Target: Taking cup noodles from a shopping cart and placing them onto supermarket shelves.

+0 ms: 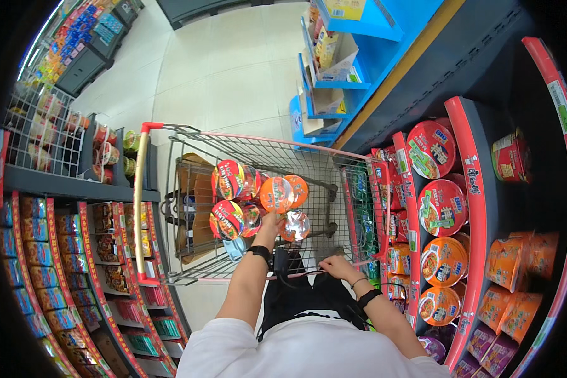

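My left hand (270, 223) reaches over the near side of a metal shopping cart (359, 157) and holds an orange instant-noodle cup (276, 194) at its lower edge; the fingertips are partly hidden. Behind that cup is another orange cup (298, 189). A cup with a shiny, glare-covered lid (295, 226) stands close beside my fingers. Red noodle cups lie towards the handle end, an upper one (230, 179) and a lower one (227, 220). My right hand (338, 268) is curled on the cart's near pink rim (307, 274), beside a black cable.
The cart's yellow handle (141, 203) is at the left, near a brown bag (193, 212). Shelves of red noodle bowls (432, 149) and orange noodle bowls (444, 261) rise close on the right. Packaged-goods shelves (75, 264) stand left; a blue display rack (340, 85) stands beyond the cart.
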Tool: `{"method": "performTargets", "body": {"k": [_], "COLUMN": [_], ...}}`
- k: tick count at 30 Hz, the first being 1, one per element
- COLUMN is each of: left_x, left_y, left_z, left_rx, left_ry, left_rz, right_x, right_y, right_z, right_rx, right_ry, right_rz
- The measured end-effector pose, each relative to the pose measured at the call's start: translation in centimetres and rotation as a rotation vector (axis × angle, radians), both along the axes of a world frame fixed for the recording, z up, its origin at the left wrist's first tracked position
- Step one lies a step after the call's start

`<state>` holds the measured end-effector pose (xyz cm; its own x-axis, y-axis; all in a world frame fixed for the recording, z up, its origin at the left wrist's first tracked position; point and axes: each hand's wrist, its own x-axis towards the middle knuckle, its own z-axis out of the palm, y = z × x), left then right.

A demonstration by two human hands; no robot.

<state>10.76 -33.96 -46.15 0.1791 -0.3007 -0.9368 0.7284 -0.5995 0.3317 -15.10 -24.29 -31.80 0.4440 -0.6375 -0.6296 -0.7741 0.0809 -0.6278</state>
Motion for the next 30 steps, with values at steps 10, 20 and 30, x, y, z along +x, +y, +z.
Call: {"method": "performTargets", "body": {"k": [10,20,30], "left_x": [0.0,-1.4,-0.3], "left_y": [-3.2,-3.2,-4.7], "left_z": [-0.6,3.0,3.1], "left_rx": [-0.165,-0.091,-0.374], "left_ry": [-0.173,-0.155,-0.464], "left_rz": [-0.008,-0.154,-0.549], "right_x": [-0.3,-1.8,-1.9], "right_y": [0.9,2.0,1.1], "right_z": [1.4,2.4,1.9], "right_rx": [-0.100,-0.150,-0.096], "right_ry": [-0.048,-0.108,-0.166], "right_rz": [-0.361,-0.571,-0.597]}}
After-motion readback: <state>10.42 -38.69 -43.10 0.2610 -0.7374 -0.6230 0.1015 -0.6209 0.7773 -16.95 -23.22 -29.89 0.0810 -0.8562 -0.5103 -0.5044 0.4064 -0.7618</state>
